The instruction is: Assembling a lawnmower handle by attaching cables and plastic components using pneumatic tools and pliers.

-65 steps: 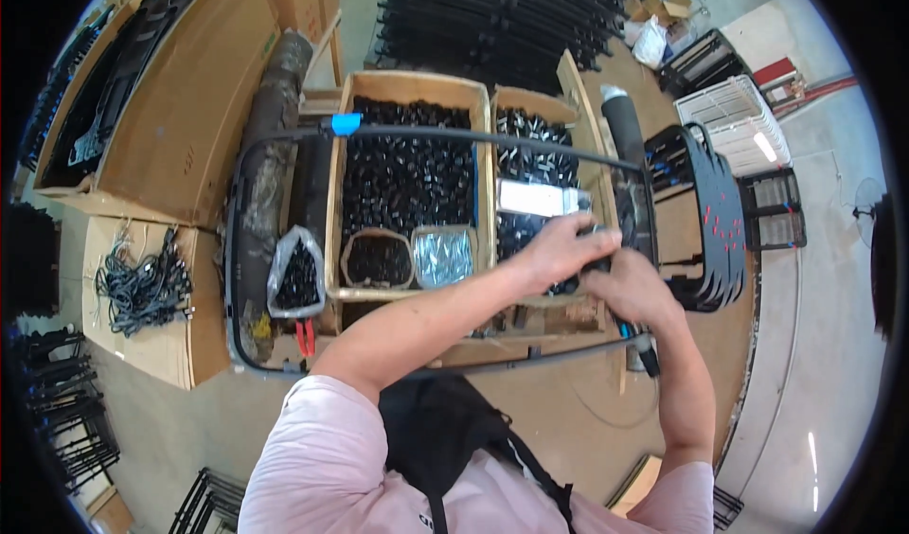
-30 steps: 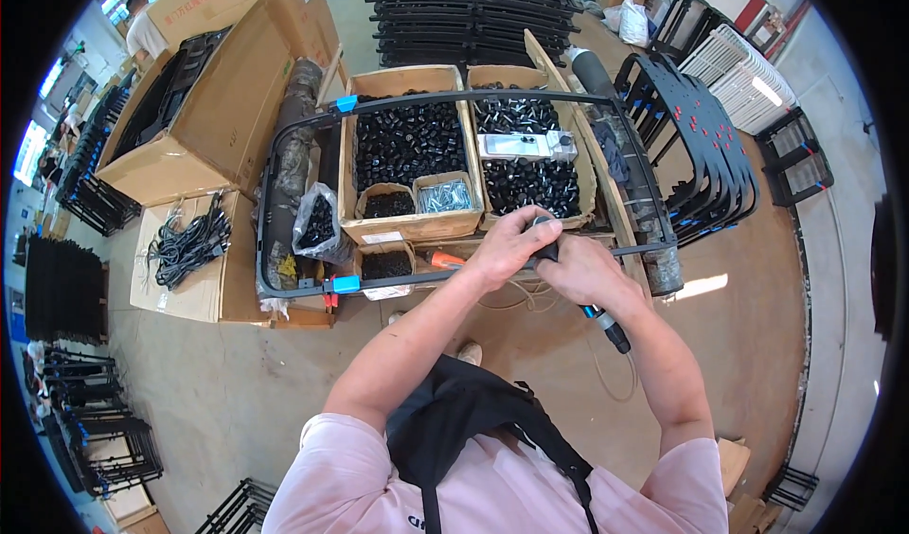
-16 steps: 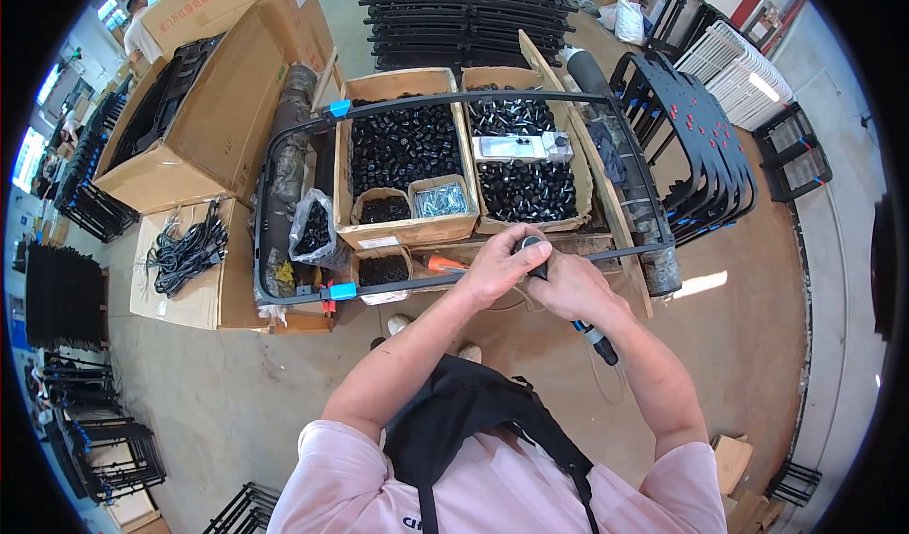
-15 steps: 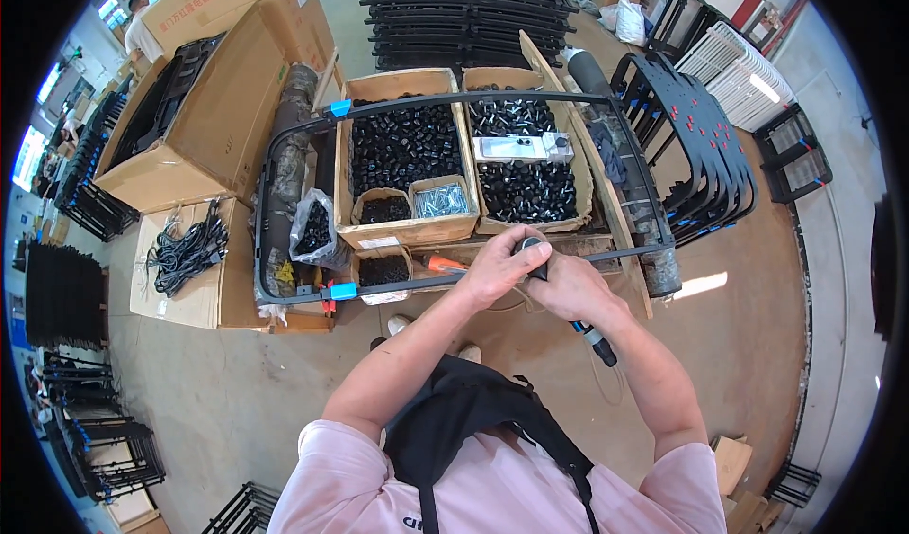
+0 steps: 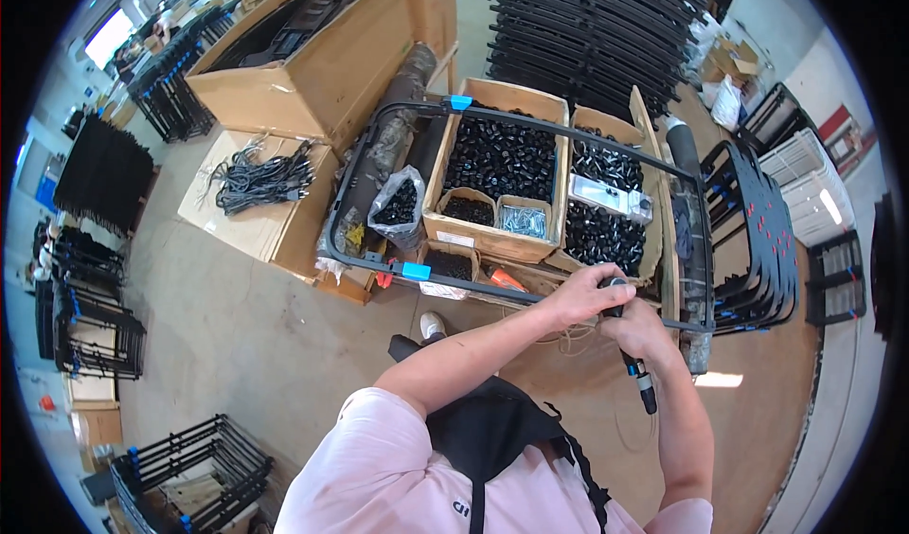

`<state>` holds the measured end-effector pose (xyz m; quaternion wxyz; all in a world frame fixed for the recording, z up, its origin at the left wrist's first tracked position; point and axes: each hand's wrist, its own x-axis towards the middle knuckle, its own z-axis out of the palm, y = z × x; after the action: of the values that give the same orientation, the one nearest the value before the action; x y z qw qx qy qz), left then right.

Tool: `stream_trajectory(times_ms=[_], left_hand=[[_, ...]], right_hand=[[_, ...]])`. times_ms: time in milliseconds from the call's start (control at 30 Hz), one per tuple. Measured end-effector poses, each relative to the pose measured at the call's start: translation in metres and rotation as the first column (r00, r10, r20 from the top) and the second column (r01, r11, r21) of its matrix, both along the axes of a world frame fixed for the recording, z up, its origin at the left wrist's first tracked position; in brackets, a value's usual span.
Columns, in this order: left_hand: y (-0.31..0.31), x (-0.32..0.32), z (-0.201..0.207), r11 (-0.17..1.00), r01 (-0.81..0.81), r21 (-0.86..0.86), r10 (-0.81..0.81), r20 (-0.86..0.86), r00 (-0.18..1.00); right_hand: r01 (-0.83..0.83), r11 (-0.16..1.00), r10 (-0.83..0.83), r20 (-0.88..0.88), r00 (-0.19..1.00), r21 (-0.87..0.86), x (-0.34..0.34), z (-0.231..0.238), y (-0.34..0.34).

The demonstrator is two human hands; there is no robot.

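Note:
My right hand (image 5: 642, 330) is wrapped round the grip of a black power driver (image 5: 647, 394), whose lower end with a blue-grey fitting sticks out below the fist. Next to it, my left hand (image 5: 582, 299) is closed on the driver's dark rounded upper part. The driver's working tip is hidden from view. Both hands are at the near bar of a black tubular frame (image 5: 587, 139) with blue pieces on its left side. It lies across open boxes of small parts. Left of the hands, an orange-handled tool (image 5: 505, 278) rests by the near bar.
Cartons hold black caps (image 5: 502, 155), dark fasteners (image 5: 601, 240) and silver screws (image 5: 523, 220). A bag of black parts (image 5: 398, 203) stands left of them. Coiled black cables (image 5: 260, 176) lie on a carton further left. Stacked black frames (image 5: 578, 37) stand behind; more frames (image 5: 757, 240) lean at the right.
The view has turned left, so the boxes, frame and hands appear further right and lower in the picture. Both hands keep the same grip at the near bar.

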<state>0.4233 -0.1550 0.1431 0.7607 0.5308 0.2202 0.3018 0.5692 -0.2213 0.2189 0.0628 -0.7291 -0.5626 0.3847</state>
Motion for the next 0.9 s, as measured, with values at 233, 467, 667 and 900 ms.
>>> stream_trajectory(times_ms=[233, 467, 667, 900], left_hand=[[0.008, 0.004, 0.024, 0.999, -0.044, 0.006, 0.044, 0.074, 0.996], [0.079, -0.051, 0.042, 0.757, -0.435, 0.487, 0.367, 0.233, 0.9], [0.132, -0.132, -0.056, 0.841, -0.356, -0.408, 0.256, -0.28, 0.925], [0.258, -0.222, -0.114, 0.831, -0.541, 0.128, 0.476, -0.668, 0.573]], right_hand=[[-0.053, 0.999, 0.053, 0.043, 0.998, 0.003, -0.001, 0.033, 0.012], [0.059, 0.992, -0.032, -0.221, 0.975, 0.116, -0.049, 0.073, 0.054], [-0.343, 0.89, 0.264, 0.275, 0.925, 0.3, -0.12, -0.019, 0.129], [-0.49, 0.822, 0.398, 0.324, 0.859, 0.29, -0.215, -0.093, 0.266]])
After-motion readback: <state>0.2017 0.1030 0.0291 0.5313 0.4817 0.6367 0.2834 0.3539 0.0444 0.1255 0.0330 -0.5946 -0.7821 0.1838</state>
